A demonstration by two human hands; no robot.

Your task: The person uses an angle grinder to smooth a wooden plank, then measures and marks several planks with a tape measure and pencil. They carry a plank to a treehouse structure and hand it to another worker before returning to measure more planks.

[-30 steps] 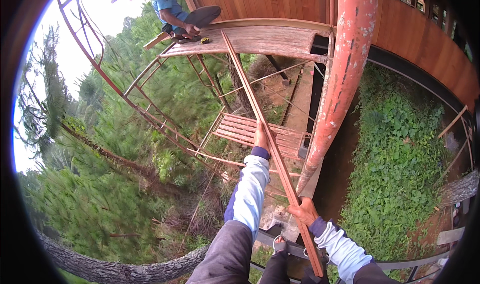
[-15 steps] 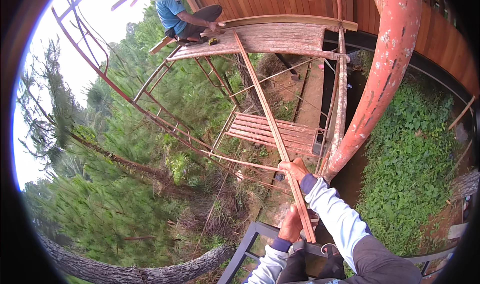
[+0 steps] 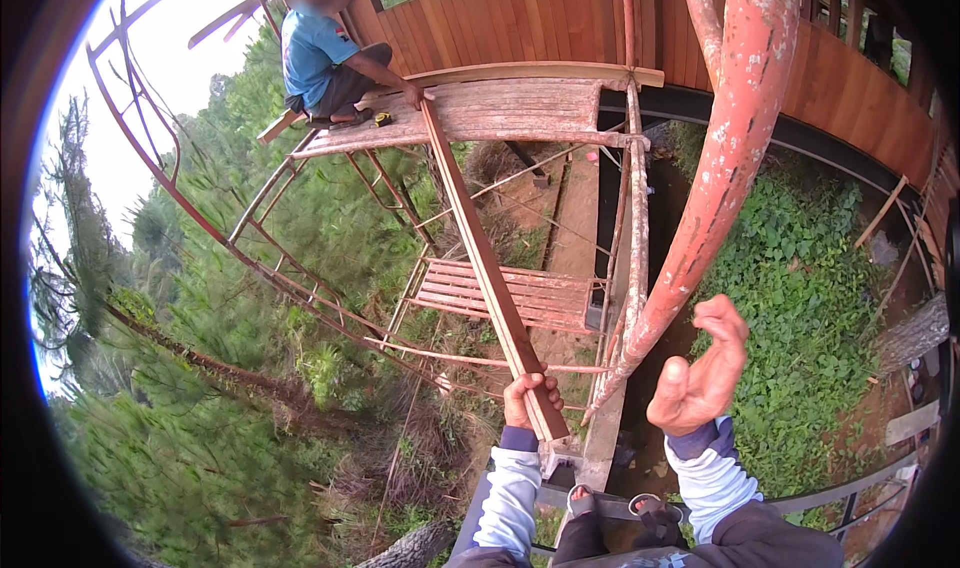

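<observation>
A long reddish-brown wooden board (image 3: pixel 480 253) slants from the far scaffold platform down toward me. Near its lower end my left hand (image 3: pixel 528 400) is wrapped around it. My right hand (image 3: pixel 702 373) is raised to the right, apart from the board, with fingers curled loosely, thumb apart and nothing in the grasp. At the board's far end a co-worker (image 3: pixel 325 58) in a blue shirt crouches on the platform, one hand (image 3: pixel 413 95) on the board. A yellow tape measure (image 3: pixel 382 119) lies beside the co-worker's feet.
The weathered scaffold platform (image 3: pixel 530 108) runs along a wood-clad wall (image 3: pixel 520 18). A lower slatted platform (image 3: pixel 505 293) hangs below. A thick, peeling red pole (image 3: pixel 725 168) rises close on my right. Dark metal railing (image 3: pixel 470 513) lies by my feet, with a steep drop to vegetation (image 3: pixel 800 258).
My right hand has let go of the board and lifted away to the right. My left hand still grips it near the lower end. The board has turned, showing a broader face.
</observation>
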